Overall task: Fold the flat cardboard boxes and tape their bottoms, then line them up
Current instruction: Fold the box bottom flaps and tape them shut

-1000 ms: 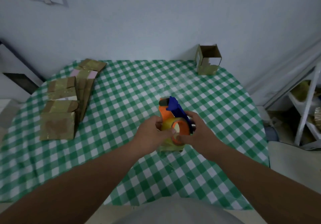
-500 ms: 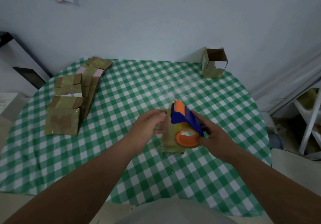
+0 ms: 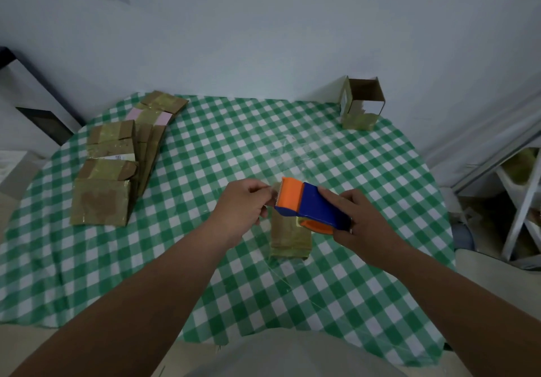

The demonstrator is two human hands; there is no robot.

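Right hand [image 3: 363, 224]: fingers curled round the tape dispenser [image 3: 310, 205], held above a small box [image 3: 289, 236] at mid-table [image 3: 205, 171]. Left hand [image 3: 241, 208]: fingers pinched at the dispenser's toothed end; the tape itself is indistinct.

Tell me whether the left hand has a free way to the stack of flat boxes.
Probably yes: bare tablecloth lies between the left hand and the flat boxes, though its fingers now pinch something at the tape dispenser.

Both hands [image 3: 243, 201] [image 3: 363, 221] forward (fingers curled)
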